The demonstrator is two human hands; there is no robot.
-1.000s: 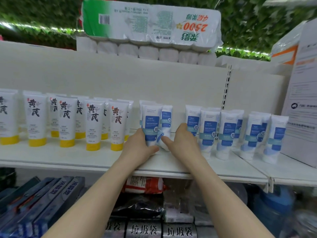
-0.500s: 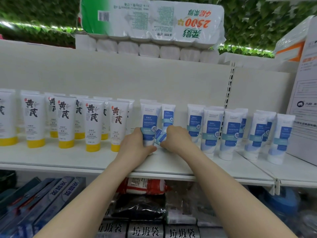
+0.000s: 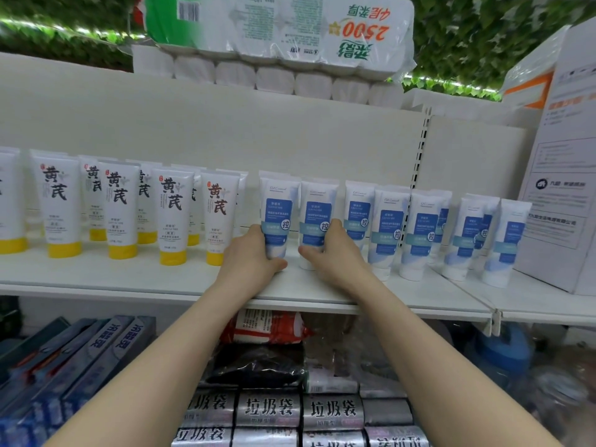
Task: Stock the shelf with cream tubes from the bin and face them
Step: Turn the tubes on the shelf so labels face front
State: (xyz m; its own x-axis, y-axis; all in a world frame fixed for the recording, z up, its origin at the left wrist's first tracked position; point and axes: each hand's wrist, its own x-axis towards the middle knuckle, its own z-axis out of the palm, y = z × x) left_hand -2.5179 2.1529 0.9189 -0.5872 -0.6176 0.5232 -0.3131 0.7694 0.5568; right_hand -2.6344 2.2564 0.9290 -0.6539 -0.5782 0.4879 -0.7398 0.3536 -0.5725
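— What are the two hands doing at the middle of the frame?

— The left hand (image 3: 250, 258) has its grip closed around the lower part of a blue-label cream tube (image 3: 278, 217); the thumb lies across the front near the cap and the fingers go behind it. The right hand (image 3: 335, 253) holds the next blue-label tube (image 3: 317, 214), just to the right of the first one, with the thumb pointing left across its base and the fingers curled around the right side.

— How do these two tubes stand?

— Both stand upright on their caps on the white shelf (image 3: 129, 279), labels to the front, just beside each other. I cannot tell if they touch.

— And the other tubes?

— More blue-label tubes (image 3: 422, 233) stand in a row toward the right of the frame, some in a second row behind. On the left half stand the yellow-cap tubes (image 3: 172, 214) with large dark characters — also upright, in two rows.

— What else is around?

— A pack of toilet rolls (image 3: 280, 37) lies on top of the shelf unit, at the upper middle, with green leaves behind it. A white carton (image 3: 561, 175) stands at the right edge. Under the shelf, at the bottom middle, are silver rolls of bin bags (image 3: 271, 411), and flat blue-grey boxes (image 3: 80, 359) at the lower left.
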